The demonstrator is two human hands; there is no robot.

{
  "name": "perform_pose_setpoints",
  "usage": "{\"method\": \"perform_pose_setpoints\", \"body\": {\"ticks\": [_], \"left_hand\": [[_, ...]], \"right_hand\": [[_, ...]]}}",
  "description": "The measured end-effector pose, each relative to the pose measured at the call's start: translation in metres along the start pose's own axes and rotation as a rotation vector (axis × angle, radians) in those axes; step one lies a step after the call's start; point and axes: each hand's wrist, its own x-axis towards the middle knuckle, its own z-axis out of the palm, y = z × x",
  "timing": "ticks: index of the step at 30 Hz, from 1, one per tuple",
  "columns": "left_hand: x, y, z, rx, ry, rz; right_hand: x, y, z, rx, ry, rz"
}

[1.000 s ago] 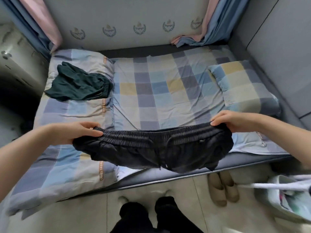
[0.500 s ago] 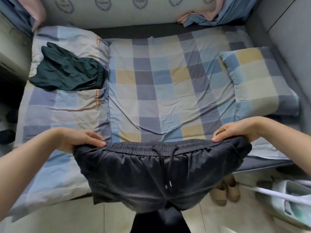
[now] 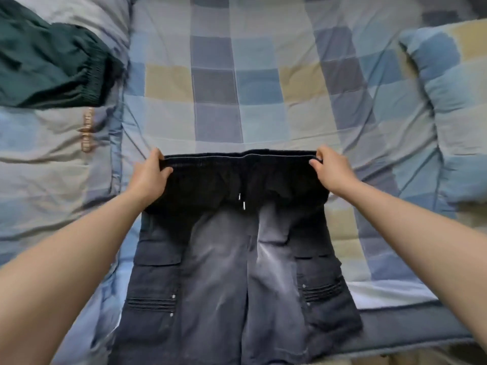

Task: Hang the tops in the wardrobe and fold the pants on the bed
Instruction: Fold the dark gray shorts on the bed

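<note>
Dark grey cargo shorts with a drawstring lie spread front-up over the near part of the checked bed, their legs running off the frame's lower edge. My left hand pinches the left end of the elastic waistband. My right hand pinches the right end, so the waistband is stretched straight between them. A folded dark green pair of pants rests at the upper left on the quilt.
A checked pillow lies at the right side of the bed. A folded checked quilt covers the left side. The mattress's grey front edge shows at the lower right.
I have leaned in over the bed. The shorts, held up and hanging before, have been carried forward and laid out flat on the bed, both hands still on the waistband.
</note>
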Motion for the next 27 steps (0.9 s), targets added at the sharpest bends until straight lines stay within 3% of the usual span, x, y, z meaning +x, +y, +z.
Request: {"method": "perform_pose_setpoints", "body": {"ticks": [8, 12, 18, 23, 27], "left_hand": [[0.040, -0.018, 0.043, -0.194, 0.052, -0.036], [0.053, -0.009, 0.037, -0.241, 0.063, -0.011], [0.101, 0.010, 0.004, -0.210, 0.130, 0.089], [0.134, 0.025, 0.007, -0.158, 0.286, 0.097], [0.109, 0.011, 0.044, 0.018, 0.144, -0.040]], "right_hand": [[0.044, 0.030, 0.041, 0.088, 0.023, -0.021], [0.056, 0.024, 0.036, 0.179, 0.003, -0.052], [0.095, -0.002, 0.016, 0.282, 0.101, -0.103], [0.134, -0.018, 0.021, 0.447, 0.197, 0.117], [0.127, 0.011, 0.047, 0.361, 0.022, 0.327]]}}
